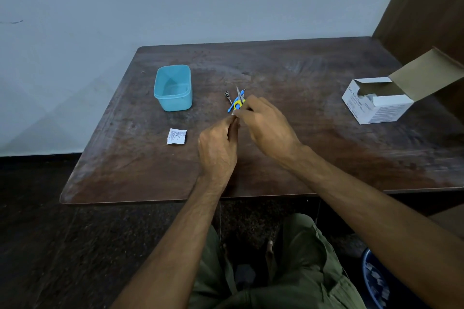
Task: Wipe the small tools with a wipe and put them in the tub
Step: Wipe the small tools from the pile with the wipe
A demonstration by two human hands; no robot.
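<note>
Where the dark wooden worktop [313, 158] meets the pale wall, a light blue tub [173, 88] stands at the left, upright, nothing visible inside. Nearer the front edge, well apart from the tub, a small white sachet [176, 136] with printed lines lies flat. Centre: left hand [218, 148] and right hand [266, 128] meet fingertip to fingertip, both with fingers curled, pinching a small pale packet [234, 113] between them; little of it shows. Just behind the hands lies a cluster of small tools: dark tweezers [228, 97], scissors [238, 100] with yellow handle and blue parts, partly hidden by the right hand. Far right, a white cardboard box [376, 104] with its flap open. Lower right corner, a blue bin [371, 281], contents unclear.
</note>
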